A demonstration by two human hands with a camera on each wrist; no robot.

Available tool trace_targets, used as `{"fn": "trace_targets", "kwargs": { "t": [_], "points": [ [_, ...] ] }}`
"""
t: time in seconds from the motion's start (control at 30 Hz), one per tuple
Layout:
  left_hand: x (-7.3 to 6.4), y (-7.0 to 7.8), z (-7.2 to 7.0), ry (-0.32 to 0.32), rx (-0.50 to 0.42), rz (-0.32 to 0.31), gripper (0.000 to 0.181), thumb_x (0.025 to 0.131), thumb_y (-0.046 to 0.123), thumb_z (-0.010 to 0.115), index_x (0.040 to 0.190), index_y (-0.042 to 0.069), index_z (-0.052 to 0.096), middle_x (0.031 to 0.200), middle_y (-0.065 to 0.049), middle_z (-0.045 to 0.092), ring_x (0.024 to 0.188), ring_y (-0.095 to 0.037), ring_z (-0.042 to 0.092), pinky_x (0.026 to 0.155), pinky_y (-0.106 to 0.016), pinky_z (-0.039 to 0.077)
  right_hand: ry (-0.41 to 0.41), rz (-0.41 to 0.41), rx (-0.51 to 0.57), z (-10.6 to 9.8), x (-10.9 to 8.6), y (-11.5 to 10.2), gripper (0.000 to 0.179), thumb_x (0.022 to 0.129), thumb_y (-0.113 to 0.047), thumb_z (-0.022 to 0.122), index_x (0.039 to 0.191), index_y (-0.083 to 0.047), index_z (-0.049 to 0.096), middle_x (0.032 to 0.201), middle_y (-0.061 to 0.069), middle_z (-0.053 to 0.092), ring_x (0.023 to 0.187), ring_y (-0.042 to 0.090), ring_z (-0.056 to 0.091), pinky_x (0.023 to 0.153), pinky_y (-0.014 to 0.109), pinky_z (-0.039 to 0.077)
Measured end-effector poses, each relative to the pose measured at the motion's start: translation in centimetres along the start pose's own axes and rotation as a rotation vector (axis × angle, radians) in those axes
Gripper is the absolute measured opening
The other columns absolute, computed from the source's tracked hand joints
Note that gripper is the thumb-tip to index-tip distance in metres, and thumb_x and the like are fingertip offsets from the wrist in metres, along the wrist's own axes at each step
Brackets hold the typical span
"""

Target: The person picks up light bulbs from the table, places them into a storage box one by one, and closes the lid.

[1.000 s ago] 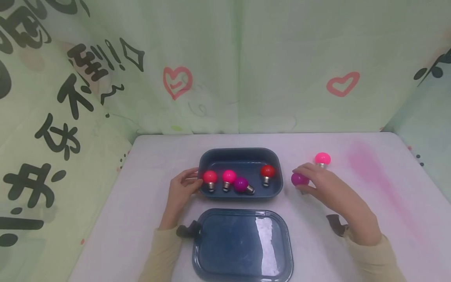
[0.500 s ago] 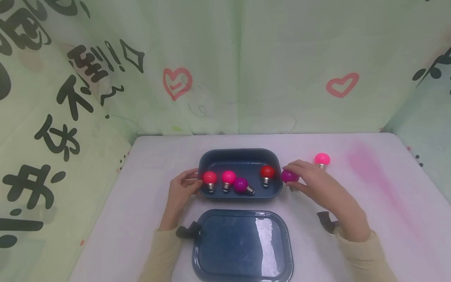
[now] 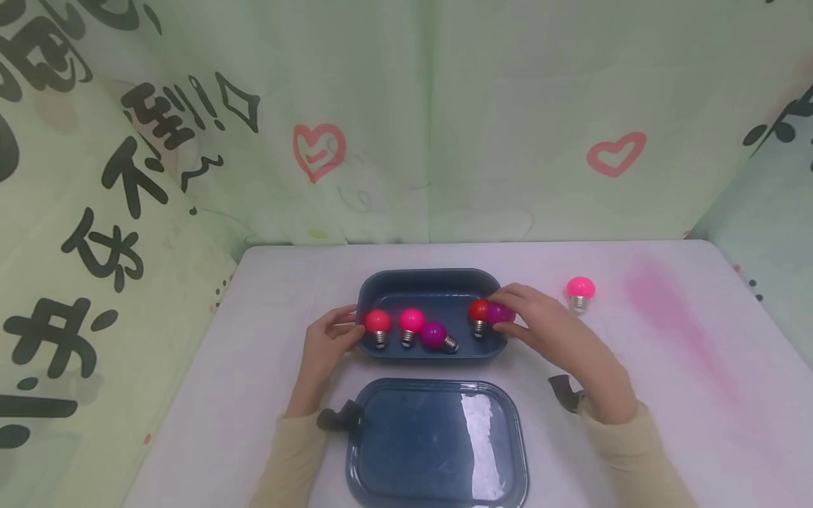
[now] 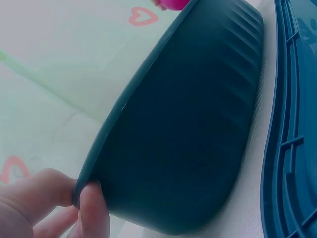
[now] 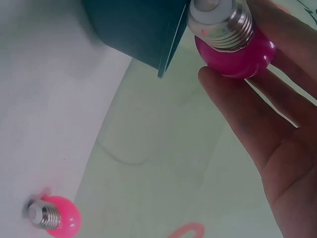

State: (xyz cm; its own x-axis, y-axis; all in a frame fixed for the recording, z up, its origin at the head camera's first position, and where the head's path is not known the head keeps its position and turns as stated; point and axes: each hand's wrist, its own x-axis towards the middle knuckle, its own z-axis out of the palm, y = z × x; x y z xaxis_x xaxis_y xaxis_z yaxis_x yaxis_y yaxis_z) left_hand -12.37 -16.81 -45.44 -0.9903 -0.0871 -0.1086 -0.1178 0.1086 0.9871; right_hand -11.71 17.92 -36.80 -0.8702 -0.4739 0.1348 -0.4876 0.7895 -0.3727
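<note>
A dark blue plastic box (image 3: 438, 286) stands on the table, and my left hand (image 3: 327, 346) pinches its left rim between thumb and fingers. My right hand (image 3: 552, 328) holds a purple light bulb (image 3: 500, 313) over the box's right rim, its metal screw base showing in the right wrist view. Inside the box lie a coral-red bulb (image 3: 377, 321), a pink bulb (image 3: 411, 319), another purple bulb (image 3: 434, 334) tipped sideways, and a red bulb (image 3: 479, 309) near the right end. The held bulb partly overlaps the red one in the head view.
One more pink bulb (image 3: 581, 287) lies on the white table (image 3: 641, 339), right of the box. In front of the box is a dark blue lid (image 3: 413, 441). A pale green curtain (image 3: 470, 176) hangs along the table's back edge.
My right hand has carried the purple bulb leftward from the table's right side to above the box's right end. The left hand and the box have stayed put.
</note>
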Motion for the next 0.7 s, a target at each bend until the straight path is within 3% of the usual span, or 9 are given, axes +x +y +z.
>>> {"fn": "trace_targets", "kwargs": {
  "t": [0.27,0.7],
  "points": [
    [0.2,0.0,0.1,0.009,0.013,-0.005,0.044,0.086,0.006,0.075,0.128,0.007,0.065,0.119,-0.019,0.065,0.091,-0.017,0.067,0.07,-0.026,0.06,0.045,-0.084,0.037,1.4,1.6,-0.2,0.043,0.082,-0.009,0.08,0.122,0.001,0.064,0.117,0.016,0.064,0.11,0.032,0.062,0.095,0.047,0.054],
    [0.2,-0.2,0.1,0.016,0.023,-0.01,0.044,0.086,0.006,0.075,0.129,0.007,0.064,0.119,-0.02,0.065,0.093,-0.019,0.067,0.069,-0.025,0.059,0.046,-0.113,0.01,3.6,3.0,-0.6,0.044,0.081,-0.011,0.081,0.12,0.0,0.064,0.112,0.013,0.064,0.102,0.028,0.063,0.088,0.042,0.058]
  ]
}}
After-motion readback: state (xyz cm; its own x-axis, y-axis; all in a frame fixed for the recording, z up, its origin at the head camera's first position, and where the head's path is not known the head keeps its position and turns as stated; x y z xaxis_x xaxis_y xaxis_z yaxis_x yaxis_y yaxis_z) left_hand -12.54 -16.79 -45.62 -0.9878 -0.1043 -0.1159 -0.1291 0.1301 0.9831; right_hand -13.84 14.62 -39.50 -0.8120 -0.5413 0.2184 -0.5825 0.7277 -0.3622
